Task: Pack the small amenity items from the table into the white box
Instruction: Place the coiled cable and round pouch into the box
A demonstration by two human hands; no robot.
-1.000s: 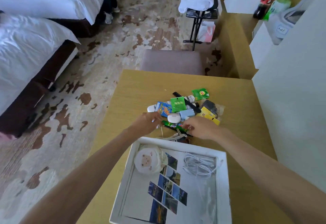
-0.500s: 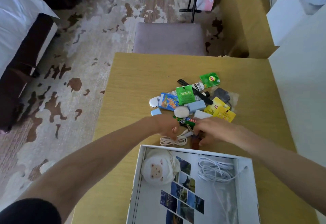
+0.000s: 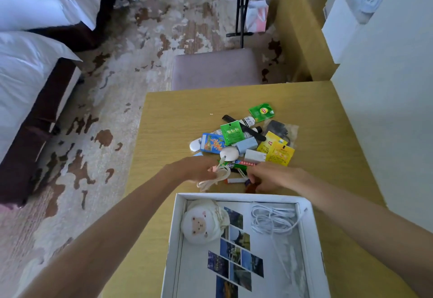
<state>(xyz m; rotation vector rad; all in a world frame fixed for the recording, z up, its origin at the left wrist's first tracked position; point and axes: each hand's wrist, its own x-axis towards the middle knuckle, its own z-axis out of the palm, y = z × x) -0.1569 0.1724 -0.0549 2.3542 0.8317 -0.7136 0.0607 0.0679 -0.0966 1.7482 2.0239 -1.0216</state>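
White cord, coiled in loose loops, hangs from my left hand, whose fingers are curled round it just past the far rim of the white box. I judge this to be the pick-and-carry step: one item lifted, not yet in the box. My right hand lies low on the worktop beside it, fingers bent over a small dark brown thing. I cannot tell whether it grips that thing or only touches it. A small white tube lies between the two hands.

Next, I reckon, the left hand needs to draw towards the near edge and drop the cord inside, in the bare patch between the plush pouch and the white cable already there. The loops look floppy, so they may snag on the rim.

Most of the amenity pile sits mid-worktop, towards the right edge: green and yellow sachets, a black comb, a blue packet, a pale soap, small boxes, all overlapping. Much remains to be packed.
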